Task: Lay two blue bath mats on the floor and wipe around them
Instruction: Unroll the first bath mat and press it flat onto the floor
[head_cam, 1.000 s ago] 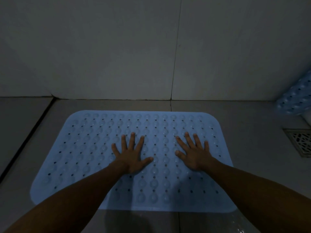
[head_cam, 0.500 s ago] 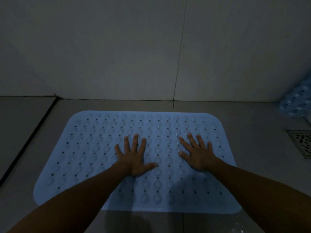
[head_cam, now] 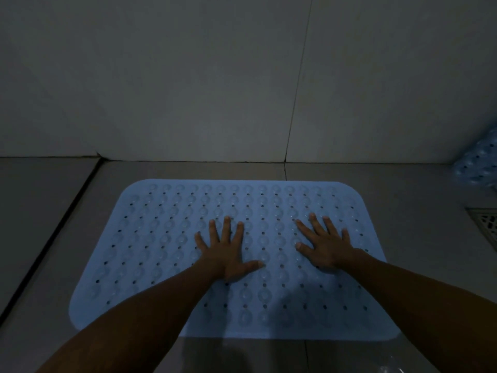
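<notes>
1. On the grey tiled floor (head_cam: 419, 189), close to the foot of the pale tiled wall (head_cam: 188, 76): one light-blue rubber bath mat with rows of bumps and drain holes (head_cam: 161, 238), spread flat, far edge just short of the wall.
2. Pressed onto that mat: left hand (head_cam: 226, 254) near its middle, right hand (head_cam: 326, 244) toward its right edge, both palms down, fingers straight and spread, gripping nothing.
3. Well apart from both hands, at the right edge of the view: second light-blue mat with the same bumps (head_cam: 481, 162), not yet laid out; rolled or leaning, cannot tell which.
4. Beside it on the floor: patterned metal drain grate (head_cam: 484, 224).
5. Judged progress: first mat down and being flattened; second mat and all wiping left. No cloth in sight.
</notes>
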